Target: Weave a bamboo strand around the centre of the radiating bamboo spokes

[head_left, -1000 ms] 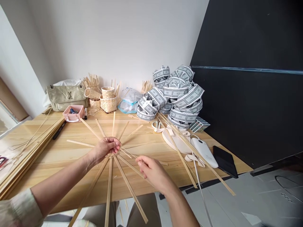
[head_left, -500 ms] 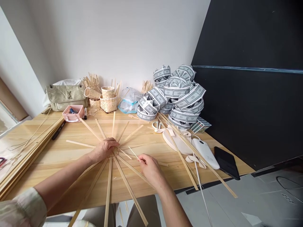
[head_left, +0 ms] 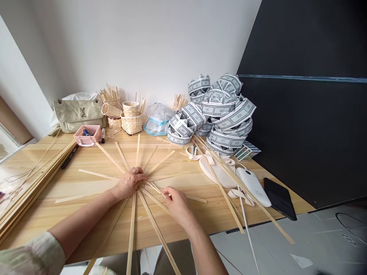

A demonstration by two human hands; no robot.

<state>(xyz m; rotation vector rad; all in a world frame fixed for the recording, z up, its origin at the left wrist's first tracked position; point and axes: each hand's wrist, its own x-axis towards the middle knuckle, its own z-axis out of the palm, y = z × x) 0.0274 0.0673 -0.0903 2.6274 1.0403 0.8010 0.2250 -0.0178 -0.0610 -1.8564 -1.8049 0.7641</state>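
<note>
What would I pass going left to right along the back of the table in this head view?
Quilted beige handbag → pink plastic box → woven bamboo basket → clear plastic bag → heap of printed paper bands

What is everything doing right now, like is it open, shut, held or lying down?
left hand, pressing on the centre of the spokes
right hand, pinching a thin strip
bamboo spokes, fanned out in a star
round woven basket, upright
tilted woven basket, leaning on its side
pink box, open-topped, holding pens
beige handbag, flap shut
</note>
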